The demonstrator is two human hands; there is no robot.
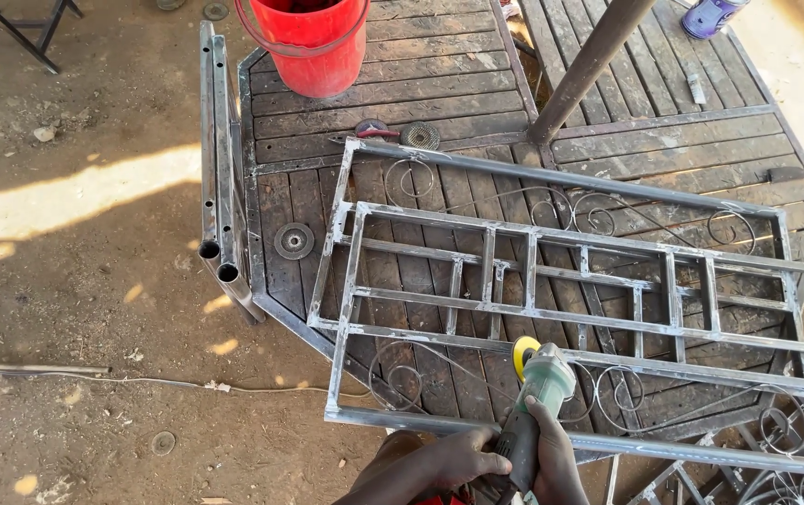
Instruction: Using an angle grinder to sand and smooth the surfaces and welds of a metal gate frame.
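Both hands, the left hand point(453, 460) and right hand point(552, 458), are wrapped tight around a green angle grinder point(535, 393), its yellow disc resting on the metal grille frame point(552, 299) lying across the wooden desk point(402, 84).

The bottom edge cut off both wrists behind the left hand point(449, 463) and right hand point(552, 458). The rear body of the angle grinder point(538, 393) was hidden by the fingers. The red bucket point(313, 47) was cropped at the far edge. The metal grille frame point(570, 290) ran out at the right edge.
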